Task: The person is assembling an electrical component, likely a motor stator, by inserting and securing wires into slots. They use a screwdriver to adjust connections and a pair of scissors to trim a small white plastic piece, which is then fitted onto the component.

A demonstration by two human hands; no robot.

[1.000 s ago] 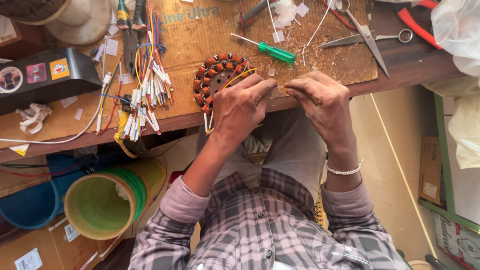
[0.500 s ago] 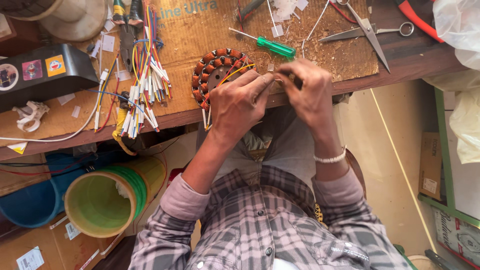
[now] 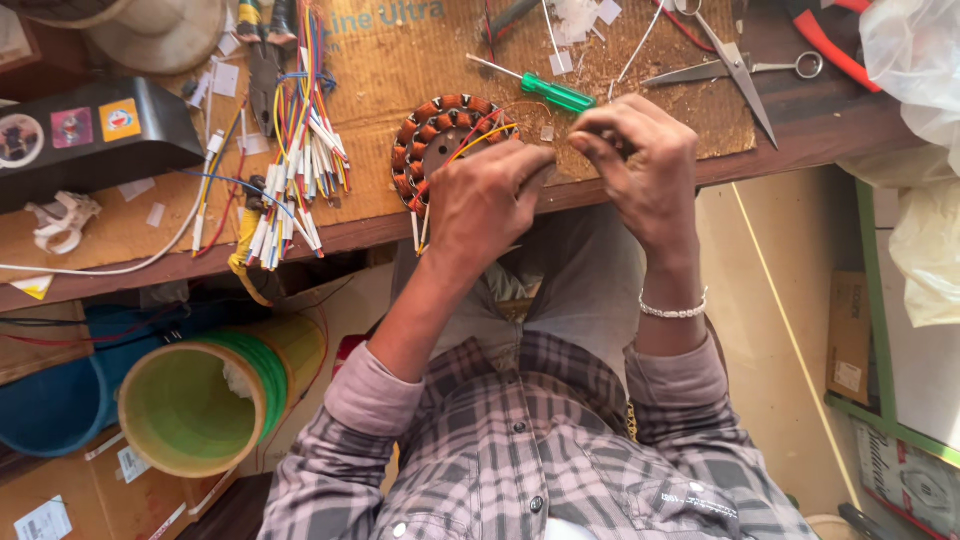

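Note:
A round motor stator (image 3: pixel 438 140) with copper-wound coils lies on a cardboard sheet (image 3: pixel 400 70) at the bench's front edge. My left hand (image 3: pixel 485 200) rests on its near right side, fingers pinched on thin wire leads running off the stator. My right hand (image 3: pixel 640 165) is just to the right, fingertips closed on the same thin leads, almost touching the left. A yellow wire (image 3: pixel 480 137) arcs over the coils toward my left hand. White-sleeved lead ends (image 3: pixel 420 232) hang off the bench edge below the stator.
A green-handled screwdriver (image 3: pixel 545 92) lies behind the stator. Scissors (image 3: pixel 735 65) and red-handled pliers (image 3: pixel 830 45) sit at back right. A bundle of coloured wires (image 3: pixel 295 160) lies left. Below the bench stand a yellow-green tub (image 3: pixel 185 405) and a blue tub (image 3: pixel 40 395).
Both hands have drawn closer together over the stator's right side. The right hand has risen slightly and curled its fingers toward the left hand.

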